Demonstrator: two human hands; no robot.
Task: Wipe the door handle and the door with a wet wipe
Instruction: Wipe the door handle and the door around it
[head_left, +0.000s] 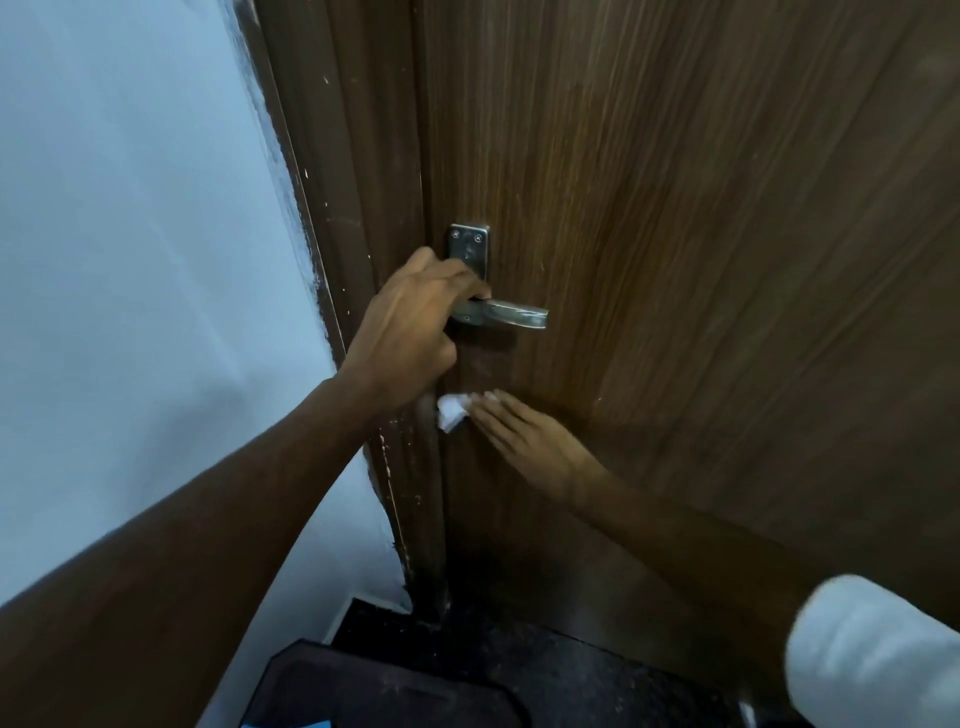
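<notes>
A dark brown wooden door (701, 234) fills the right of the view. Its metal lever handle (511, 313) sticks out to the right from a steel plate (469, 249). My left hand (410, 332) is wrapped around the inner end of the handle. Below the handle, my right hand (524, 436) lies flat with fingers stretched, pressing a white wet wipe (453, 411) against the door near its left edge. Only part of the wipe shows past my fingertips.
The brown door frame (358, 218) runs beside a pale blue wall (145, 260) on the left. A dark floor (545, 670) and a dark mat (379, 686) lie below. My white sleeve (872, 654) is at the bottom right.
</notes>
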